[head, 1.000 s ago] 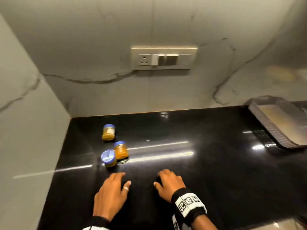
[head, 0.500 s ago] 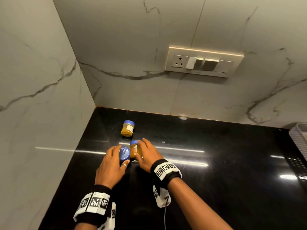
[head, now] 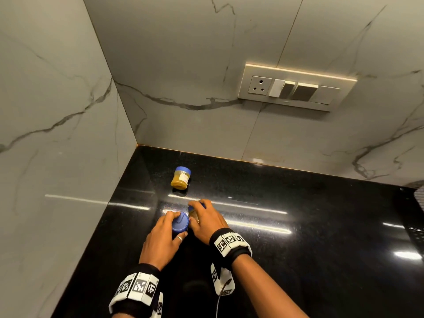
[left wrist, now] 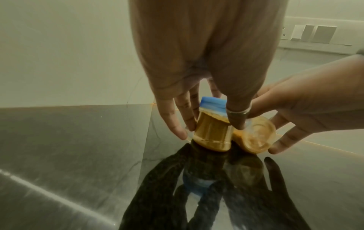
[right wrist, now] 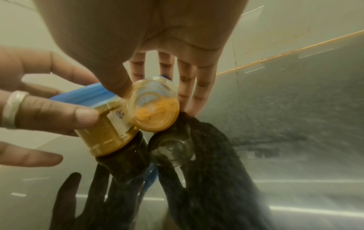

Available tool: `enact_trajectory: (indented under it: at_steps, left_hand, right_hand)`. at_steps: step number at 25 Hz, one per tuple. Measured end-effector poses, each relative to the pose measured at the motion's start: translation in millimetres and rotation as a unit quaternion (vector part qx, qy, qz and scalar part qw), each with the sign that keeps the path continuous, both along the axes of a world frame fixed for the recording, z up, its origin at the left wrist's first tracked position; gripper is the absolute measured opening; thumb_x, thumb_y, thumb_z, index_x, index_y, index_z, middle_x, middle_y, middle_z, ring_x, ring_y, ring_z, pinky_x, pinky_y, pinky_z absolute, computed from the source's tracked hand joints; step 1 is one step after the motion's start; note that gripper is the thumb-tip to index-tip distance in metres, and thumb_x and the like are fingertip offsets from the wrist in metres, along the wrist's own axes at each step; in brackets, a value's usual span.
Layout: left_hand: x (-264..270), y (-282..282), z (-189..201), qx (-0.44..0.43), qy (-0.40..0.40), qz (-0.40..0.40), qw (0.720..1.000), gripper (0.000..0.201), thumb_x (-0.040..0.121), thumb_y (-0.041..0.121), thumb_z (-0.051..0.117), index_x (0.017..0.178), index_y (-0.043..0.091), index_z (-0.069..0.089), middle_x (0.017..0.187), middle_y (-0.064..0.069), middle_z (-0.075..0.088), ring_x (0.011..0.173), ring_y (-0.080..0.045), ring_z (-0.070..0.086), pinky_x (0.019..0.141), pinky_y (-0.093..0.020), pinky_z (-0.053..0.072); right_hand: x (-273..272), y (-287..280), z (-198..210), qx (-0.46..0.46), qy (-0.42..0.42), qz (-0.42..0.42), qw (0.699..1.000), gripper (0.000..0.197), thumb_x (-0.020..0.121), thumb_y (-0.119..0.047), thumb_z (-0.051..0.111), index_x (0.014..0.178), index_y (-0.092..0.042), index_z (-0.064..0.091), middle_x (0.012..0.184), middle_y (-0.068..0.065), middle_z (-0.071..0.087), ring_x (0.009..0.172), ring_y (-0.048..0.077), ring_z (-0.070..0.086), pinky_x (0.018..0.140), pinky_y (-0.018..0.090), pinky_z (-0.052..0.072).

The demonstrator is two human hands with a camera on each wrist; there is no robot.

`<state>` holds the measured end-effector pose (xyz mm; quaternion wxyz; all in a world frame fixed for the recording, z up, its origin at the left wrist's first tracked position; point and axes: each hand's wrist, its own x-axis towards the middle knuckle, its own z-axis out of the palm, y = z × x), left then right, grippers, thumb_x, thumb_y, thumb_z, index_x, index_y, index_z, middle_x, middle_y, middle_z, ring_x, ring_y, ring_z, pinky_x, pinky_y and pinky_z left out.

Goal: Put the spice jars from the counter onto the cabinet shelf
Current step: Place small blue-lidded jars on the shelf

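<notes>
Three small blue-lidded jars of yellow-brown spice are on the black counter (head: 298, 226). My left hand (head: 171, 226) grips the near jar (head: 180, 223) between thumb and fingers; the same near jar (left wrist: 211, 129) stands with its base on the counter, slightly tilted. My right hand (head: 202, 216) closes round the second jar (head: 193, 211), which is tipped so that the second jar's base (right wrist: 155, 107) faces the wrist camera. The third jar (head: 181, 177) stands alone farther back, untouched. No cabinet shelf is in view.
Marble walls meet in a corner at the left (head: 135, 143), close to the jars. A socket and switch plate (head: 296, 88) is on the back wall. A grey rack edge (head: 419, 196) shows at the far right.
Both hands moved forward from resting on the counter to the two near jars and closed round them. The right-hand jar is now tipped over. The head view shifted left.
</notes>
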<state>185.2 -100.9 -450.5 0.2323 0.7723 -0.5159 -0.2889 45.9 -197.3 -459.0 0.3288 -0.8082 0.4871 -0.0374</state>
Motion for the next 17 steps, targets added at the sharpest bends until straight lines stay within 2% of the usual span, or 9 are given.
enact_trajectory:
  at_steps: [4, 6, 8, 10, 12, 13, 15, 17]
  left_hand:
    - [-16.4, 12.9, -1.8, -0.015, 0.021, -0.028, 0.999, 0.049, 0.082, 0.035, 0.072, 0.122, 0.037, 0.046, 0.127, 0.014, 0.053, 0.113, -0.009, 0.058, 0.092, -0.028, 0.049]
    - [-23.5, 19.6, -4.8, -0.015, 0.040, -0.053, 0.998, 0.049, 0.081, 0.036, 0.073, 0.122, 0.038, 0.047, 0.127, 0.016, 0.053, 0.113, -0.005, 0.057, 0.094, -0.027, 0.049]
    - [-29.9, 25.5, -6.9, -0.023, 0.093, -0.066, 0.993, 0.047, 0.079, 0.039, 0.075, 0.118, 0.040, 0.049, 0.123, 0.019, 0.057, 0.112, 0.001, 0.058, 0.095, -0.025, 0.048]
    - [-36.3, 31.0, -4.8, -0.036, 0.172, -0.057, 0.983, 0.044, 0.079, 0.035, 0.077, 0.116, 0.037, 0.053, 0.117, 0.017, 0.063, 0.108, 0.003, 0.060, 0.092, -0.018, 0.046]
    - [-42.6, 37.0, -0.4, -0.034, 0.245, -0.043, 0.968, 0.040, 0.083, 0.027, 0.075, 0.118, 0.032, 0.056, 0.116, 0.012, 0.067, 0.106, 0.001, 0.063, 0.092, -0.019, 0.048]
    - [-45.7, 40.0, 3.0, -0.023, 0.296, -0.035, 0.954, 0.038, 0.085, 0.024, 0.073, 0.119, 0.031, 0.058, 0.116, 0.008, 0.068, 0.106, -0.003, 0.065, 0.093, -0.024, 0.051]
    - [-55.4, 46.6, 12.2, 0.002, 0.407, -0.015, 0.913, 0.031, 0.090, 0.023, 0.068, 0.119, 0.031, 0.061, 0.117, 0.000, 0.068, 0.107, -0.016, 0.068, 0.091, -0.038, 0.056]
    - [-66.9, 52.7, 23.8, 0.031, 0.495, 0.008, 0.868, 0.026, 0.094, 0.024, 0.060, 0.120, 0.026, 0.062, 0.118, -0.008, 0.067, 0.107, -0.024, 0.068, 0.089, -0.044, 0.056]
  right_hand:
    - [-30.7, 31.5, -8.7, 0.010, 0.019, -0.026, 0.999, 0.044, 0.086, -0.032, 0.056, 0.127, -0.038, 0.043, 0.141, 0.003, 0.034, 0.120, 0.031, 0.049, 0.096, 0.041, 0.048]
    - [-45.6, 45.4, -9.6, 0.027, -0.001, -0.059, 0.998, 0.055, 0.086, -0.028, 0.058, 0.137, -0.034, 0.039, 0.144, 0.004, 0.032, 0.123, 0.031, 0.048, 0.101, 0.039, 0.045]
    - [-61.6, 56.3, -3.8, 0.080, -0.038, -0.134, 0.987, 0.067, 0.087, -0.027, 0.061, 0.146, -0.023, 0.032, 0.145, 0.006, 0.033, 0.128, 0.028, 0.045, 0.104, 0.032, 0.039]
    - [-77.5, 64.1, -3.5, 0.140, -0.094, -0.221, 0.961, 0.064, 0.086, -0.027, 0.063, 0.143, -0.019, 0.034, 0.136, 0.008, 0.044, 0.120, 0.023, 0.051, 0.097, 0.027, 0.042]
    - [-93.1, 74.3, -1.5, 0.213, -0.198, -0.304, 0.907, 0.052, 0.079, -0.028, 0.066, 0.127, -0.024, 0.046, 0.123, 0.008, 0.058, 0.102, 0.018, 0.061, 0.085, 0.027, 0.050]
    - [-99.9, 80.5, -1.0, 0.248, -0.267, -0.342, 0.866, 0.048, 0.077, -0.027, 0.067, 0.123, -0.024, 0.051, 0.118, 0.012, 0.062, 0.097, 0.019, 0.065, 0.083, 0.031, 0.053]
    - [-111.1, 95.6, 5.6, 0.300, -0.412, -0.399, 0.762, 0.037, 0.085, -0.015, 0.062, 0.121, -0.014, 0.056, 0.109, 0.019, 0.066, 0.088, 0.024, 0.066, 0.076, 0.035, 0.054]
    - [-118.0, 113.9, 22.2, 0.324, -0.498, -0.415, 0.688, 0.030, 0.090, -0.005, 0.052, 0.119, -0.007, 0.058, 0.098, 0.020, 0.066, 0.078, 0.024, 0.063, 0.067, 0.033, 0.052]
